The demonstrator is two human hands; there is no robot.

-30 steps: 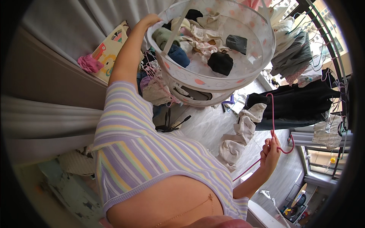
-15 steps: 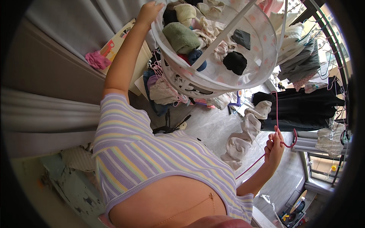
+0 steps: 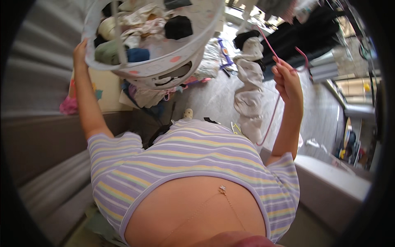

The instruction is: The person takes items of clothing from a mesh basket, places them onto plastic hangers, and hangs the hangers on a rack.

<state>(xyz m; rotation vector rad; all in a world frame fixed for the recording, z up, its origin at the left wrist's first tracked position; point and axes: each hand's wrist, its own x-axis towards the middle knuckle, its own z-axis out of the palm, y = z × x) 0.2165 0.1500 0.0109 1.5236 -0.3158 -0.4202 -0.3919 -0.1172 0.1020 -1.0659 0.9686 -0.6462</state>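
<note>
My left hand (image 3: 81, 55) is closed on the rim of a round white mesh drying basket (image 3: 181, 64) with pink spots. Inside lie crumpled clothes: a green bundle (image 3: 107, 52), a blue piece (image 3: 138, 54), a black piece (image 3: 178, 27) and several pale ones. On the right, my right hand (image 3: 288, 80) grips a pink clothes hanger (image 3: 269, 43) just below its hook. A bunched beige garment (image 3: 249, 88) runs along the hanger's far side and seems to hang on its bottom bar, with a black piece (image 3: 246, 39) at its upper end.
Dark clothes (image 3: 298, 37) hang at the upper right by the window. Beneath the basket are piled garments (image 3: 144, 96) and a purple frame (image 3: 225, 53). Grey curtains (image 3: 37, 78) and a pink cloth (image 3: 68, 106) are at the left. A pale shoe (image 3: 188, 113) shows on the grey tiled floor (image 3: 201, 96).
My view has turned, so the basket and my left hand appear farther left. My right hand, with the hanger and beige garment, appears higher. Both grips stay the same.
</note>
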